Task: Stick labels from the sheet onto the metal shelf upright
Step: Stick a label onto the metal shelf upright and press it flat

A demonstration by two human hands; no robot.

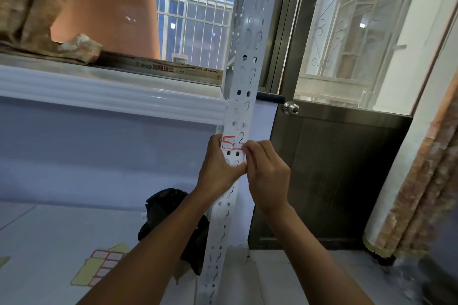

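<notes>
A white perforated metal shelf upright (250, 39) runs from the top centre down to the floor. A white label with a red border (230, 143) lies across it at mid height. My left hand (219, 168) holds the upright from the left, its fingers at the label's left end and its thumb across the front. My right hand (266, 171) has curled fingers that pinch the label's right end against the upright. The yellow label sheet (99, 267), with red-bordered labels on it, lies on the floor at the lower left.
A black plastic bag (168, 208) lies on the floor behind the upright. A white window ledge (99, 89) crosses the left side. A dark door with a round knob (291, 108) stands to the right, and a patterned curtain (421, 193) hangs at the far right.
</notes>
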